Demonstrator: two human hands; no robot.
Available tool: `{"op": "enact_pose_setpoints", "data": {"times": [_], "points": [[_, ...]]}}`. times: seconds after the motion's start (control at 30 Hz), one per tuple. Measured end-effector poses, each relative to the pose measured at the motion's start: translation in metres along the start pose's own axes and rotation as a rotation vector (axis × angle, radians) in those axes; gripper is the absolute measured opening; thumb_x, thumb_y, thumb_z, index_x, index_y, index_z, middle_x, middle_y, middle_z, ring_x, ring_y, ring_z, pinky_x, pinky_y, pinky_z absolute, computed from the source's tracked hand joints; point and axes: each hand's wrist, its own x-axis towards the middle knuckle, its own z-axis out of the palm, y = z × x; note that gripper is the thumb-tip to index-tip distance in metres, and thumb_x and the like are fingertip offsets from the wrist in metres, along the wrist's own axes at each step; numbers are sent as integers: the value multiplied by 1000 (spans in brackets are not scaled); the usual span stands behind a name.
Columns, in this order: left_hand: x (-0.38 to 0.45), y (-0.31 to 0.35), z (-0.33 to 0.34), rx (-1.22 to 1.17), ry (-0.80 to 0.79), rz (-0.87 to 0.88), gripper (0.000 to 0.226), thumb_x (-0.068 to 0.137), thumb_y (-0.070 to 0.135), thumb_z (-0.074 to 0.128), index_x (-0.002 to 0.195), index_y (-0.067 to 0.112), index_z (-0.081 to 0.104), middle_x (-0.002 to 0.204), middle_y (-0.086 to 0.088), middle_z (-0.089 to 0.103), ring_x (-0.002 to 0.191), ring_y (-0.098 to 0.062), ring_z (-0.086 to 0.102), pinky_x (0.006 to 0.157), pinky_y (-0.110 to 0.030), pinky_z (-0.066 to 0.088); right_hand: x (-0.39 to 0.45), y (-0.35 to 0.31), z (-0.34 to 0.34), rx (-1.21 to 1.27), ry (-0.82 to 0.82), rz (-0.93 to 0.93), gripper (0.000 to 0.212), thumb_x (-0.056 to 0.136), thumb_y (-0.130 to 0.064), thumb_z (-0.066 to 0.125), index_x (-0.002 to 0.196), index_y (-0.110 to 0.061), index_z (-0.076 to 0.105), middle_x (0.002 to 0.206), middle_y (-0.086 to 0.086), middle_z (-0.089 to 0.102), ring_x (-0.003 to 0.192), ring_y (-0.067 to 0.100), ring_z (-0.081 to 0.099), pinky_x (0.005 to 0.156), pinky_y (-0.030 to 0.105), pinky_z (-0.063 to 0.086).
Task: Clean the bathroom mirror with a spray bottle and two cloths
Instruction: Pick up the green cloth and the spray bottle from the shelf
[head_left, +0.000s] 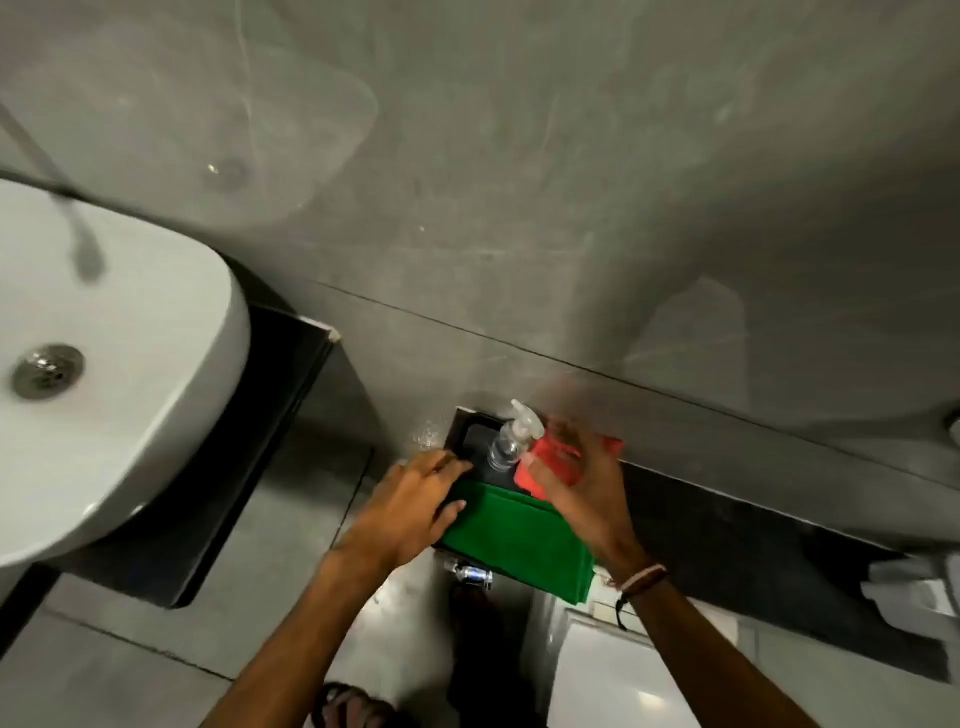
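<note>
Two cloths (511, 540) and a spray bottle (511, 439) on a black tray (467, 422).

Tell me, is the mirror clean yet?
Not that I can see. The spray bottle, green cloth and red cloth all sit on the small dark shelf. The left hand and right hand are only reaching. Spraying and wiping remain.

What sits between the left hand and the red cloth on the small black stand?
In the head view, the clear spray bottle stands upright between the left hand and the red cloth, on the black stand, behind the green cloth.
</note>
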Motion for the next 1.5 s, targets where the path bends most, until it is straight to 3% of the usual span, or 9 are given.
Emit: {"op": "enact_pose_setpoints", "data": {"times": [0.1, 0.27, 0.5, 0.67, 0.77, 0.9, 1.23, 1.33, 1.5], "points": [[36, -6, 34, 66, -159, -15, 58, 94, 38, 56, 147, 22, 40, 154, -6, 42, 139, -28, 44, 113, -42, 40, 12, 25, 10, 42, -54, -20, 58, 70, -47, 84, 120, -62, 58, 124, -36, 63, 123, 8, 64, 112, 43, 54], [73, -11, 66, 299, -293, -37, 75, 80, 51, 68, 141, 16, 41, 147, -12, 46, 136, -33, 43, 111, -50, 36, 43, 41, 18, -135, -289, -256, 78, 83, -51, 78, 151, -42, 42, 150, -19, 55, 139, -13, 47, 119, 10, 34], [67, -7, 85, 201, -302, -250, 65, 77, 46, 75, 132, 20, 53, 136, -8, 60, 132, -30, 46, 110, -48, 37, 60, 59, 43, -345, -294, -456, 60, 96, -67, 48, 150, -43, 37, 132, -10, 55, 126, 8, 58, 111, 30, 51], [57, -7, 93, -117, -105, -310, 48, 78, 38, 74, 123, 28, 60, 125, -4, 69, 120, -29, 55, 101, -42, 49, 53, 65, 61, -145, -134, -358, 52, 98, -64, 47, 143, -38, 45, 133, -11, 60, 124, 7, 64, 104, 34, 58], [50, 3, 97, -655, 1, -371, 29, 75, 17, 75, 101, 24, 65, 97, 1, 75, 95, -22, 69, 86, -30, 59, 47, 59, 73, -47, -28, -359, 56, 102, -58, 45, 152, -31, 41, 132, -3, 58, 121, 9, 63, 104, 18, 51], [35, 12, 77, -1118, 198, -440, 32, 68, -10, 79, 88, 8, 61, 79, -5, 68, 78, -18, 66, 72, -30, 56, 49, 26, 73, 91, 80, -330, 55, 101, -35, 54, 148, -5, 48, 137, 10, 61, 128, 18, 61, 108, 26, 50], [-52, -8, -152, -1603, 852, -282, 40, 66, 19, 82, 104, 8, 77, 104, -16, 80, 93, -27, 77, 80, -38, 63, 8, -202, 32, 463, 92, -678, 39, 104, -54, 46, 142, -53, 52, 133, -19, 69, 112, 4, 70, 96, 24, 57], [-86, -10, -248, -1535, 935, -75, 35, 79, 16, 76, 113, 10, 72, 112, -17, 78, 102, -30, 75, 82, -38, 63, -15, -270, 30, 551, 51, -751, 46, 101, -60, 50, 141, -40, 60, 120, -9, 76, 97, 8, 70, 89, 38, 61], [-133, 3, -371, -1293, 1015, 55, 39, 85, 20, 76, 122, 12, 66, 117, -14, 77, 108, -30, 73, 89, -44, 61, -43, -362, 22, 561, 37, -903, 60, 94, -70, 51, 137, -30, 64, 109, -13, 77, 85, 2, 72, 77, 28, 64]]}}
